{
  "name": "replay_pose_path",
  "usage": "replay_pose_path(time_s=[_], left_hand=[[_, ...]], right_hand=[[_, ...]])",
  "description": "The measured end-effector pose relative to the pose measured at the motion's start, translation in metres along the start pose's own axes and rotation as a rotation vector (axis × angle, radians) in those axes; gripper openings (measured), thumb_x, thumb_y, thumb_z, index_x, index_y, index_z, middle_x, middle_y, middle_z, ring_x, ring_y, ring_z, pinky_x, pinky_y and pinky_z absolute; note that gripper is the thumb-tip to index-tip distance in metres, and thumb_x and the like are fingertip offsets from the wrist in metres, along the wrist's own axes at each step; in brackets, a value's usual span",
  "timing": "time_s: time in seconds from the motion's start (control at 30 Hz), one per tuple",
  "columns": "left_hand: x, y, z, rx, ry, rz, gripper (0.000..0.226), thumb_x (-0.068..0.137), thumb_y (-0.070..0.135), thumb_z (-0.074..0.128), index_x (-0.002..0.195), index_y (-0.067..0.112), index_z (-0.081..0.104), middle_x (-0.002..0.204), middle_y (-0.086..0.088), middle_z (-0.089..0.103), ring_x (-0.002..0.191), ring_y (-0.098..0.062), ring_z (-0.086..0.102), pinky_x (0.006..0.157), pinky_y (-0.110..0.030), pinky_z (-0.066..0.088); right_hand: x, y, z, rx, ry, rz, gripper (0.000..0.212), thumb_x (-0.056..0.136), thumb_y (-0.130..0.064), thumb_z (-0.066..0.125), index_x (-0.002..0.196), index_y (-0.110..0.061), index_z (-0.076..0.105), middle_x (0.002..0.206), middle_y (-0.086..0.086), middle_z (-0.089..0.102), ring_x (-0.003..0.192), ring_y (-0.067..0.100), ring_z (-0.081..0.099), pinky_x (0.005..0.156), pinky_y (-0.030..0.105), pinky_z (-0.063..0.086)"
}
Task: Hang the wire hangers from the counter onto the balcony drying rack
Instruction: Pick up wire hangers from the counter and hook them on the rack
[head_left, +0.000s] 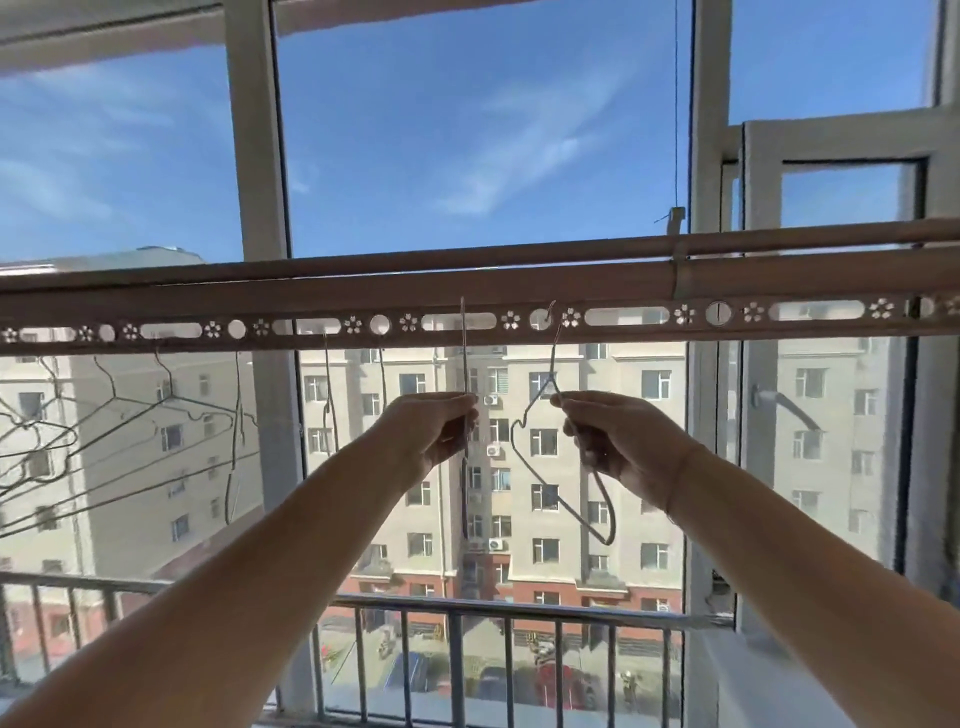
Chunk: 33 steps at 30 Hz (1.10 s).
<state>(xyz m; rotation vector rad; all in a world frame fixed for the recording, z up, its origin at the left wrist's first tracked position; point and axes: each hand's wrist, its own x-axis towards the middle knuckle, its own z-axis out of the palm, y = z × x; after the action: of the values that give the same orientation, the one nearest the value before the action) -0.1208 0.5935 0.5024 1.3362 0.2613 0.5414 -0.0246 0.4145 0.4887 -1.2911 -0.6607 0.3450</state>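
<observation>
The drying rack (311, 291) runs across the window as a metal bar with a perforated strip of round holes and slots. My left hand (436, 431) pinches a thin wire hanger (464, 358) seen edge-on, its hook up in a slot of the strip. My right hand (623, 447) grips a second wire hanger (530, 457), turned at an angle, whose hook sits in a round hole (541, 318). Several more wire hangers (156, 415) hang from the strip to the left.
Behind the rack are large window panes and white frames (260, 156). A window sash (831, 156) stands open at the right with a handle (779, 402). A railing (467, 613) runs below. A thin cord with a clip (675, 218) hangs above the bar.
</observation>
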Motion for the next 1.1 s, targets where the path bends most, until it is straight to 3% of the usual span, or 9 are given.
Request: replay_pose_path(time_s=[0.6, 0.8, 0.9, 1.03, 1.1], left_hand=[[0.053, -0.004, -0.009, 0.014, 0.049, -0.019, 0.016, 0.087, 0.002, 0.060, 0.101, -0.004, 0.064, 0.075, -0.009, 0.062, 0.063, -0.013, 0.059, 0.041, -0.018, 0.049], [0.066, -0.014, -0.014, 0.033, 0.077, -0.060, 0.007, 0.087, 0.002, 0.060, 0.091, -0.002, 0.063, 0.072, -0.009, 0.061, 0.041, -0.006, 0.060, 0.038, -0.017, 0.047], [0.068, -0.022, -0.018, 0.041, 0.082, -0.083, 0.011, 0.087, 0.004, 0.061, 0.095, -0.003, 0.063, 0.074, -0.009, 0.062, 0.051, -0.009, 0.061, 0.038, -0.017, 0.047], [0.068, -0.023, -0.021, 0.044, 0.084, -0.081, 0.013, 0.087, 0.006, 0.062, 0.096, -0.003, 0.064, 0.074, -0.008, 0.062, 0.047, -0.008, 0.060, 0.038, -0.017, 0.046], [0.065, -0.024, -0.022, 0.052, 0.086, -0.072, 0.019, 0.087, 0.009, 0.063, 0.101, -0.003, 0.064, 0.075, -0.009, 0.063, 0.057, -0.012, 0.060, 0.039, -0.017, 0.047]], right_hand=[[0.056, 0.018, -0.009, -0.039, 0.097, 0.056, 0.009, 0.086, -0.010, 0.062, 0.091, -0.011, 0.068, 0.065, 0.003, 0.058, 0.052, 0.008, 0.045, 0.043, 0.016, 0.038], [0.062, 0.033, -0.013, -0.016, 0.116, 0.096, 0.007, 0.085, -0.009, 0.062, 0.085, -0.012, 0.069, 0.064, 0.003, 0.059, 0.047, 0.006, 0.045, 0.045, 0.016, 0.037], [0.063, 0.036, -0.015, -0.006, 0.126, 0.095, 0.006, 0.085, -0.010, 0.063, 0.084, -0.012, 0.069, 0.064, 0.002, 0.059, 0.048, 0.006, 0.046, 0.045, 0.017, 0.037], [0.064, 0.040, -0.016, 0.008, 0.137, 0.097, 0.005, 0.084, -0.011, 0.064, 0.086, -0.010, 0.068, 0.067, 0.004, 0.058, 0.040, 0.004, 0.047, 0.041, 0.016, 0.038], [0.061, 0.042, -0.015, 0.004, 0.139, 0.090, 0.006, 0.085, -0.012, 0.064, 0.088, -0.008, 0.067, 0.069, 0.005, 0.058, 0.041, 0.004, 0.046, 0.041, 0.017, 0.038]])
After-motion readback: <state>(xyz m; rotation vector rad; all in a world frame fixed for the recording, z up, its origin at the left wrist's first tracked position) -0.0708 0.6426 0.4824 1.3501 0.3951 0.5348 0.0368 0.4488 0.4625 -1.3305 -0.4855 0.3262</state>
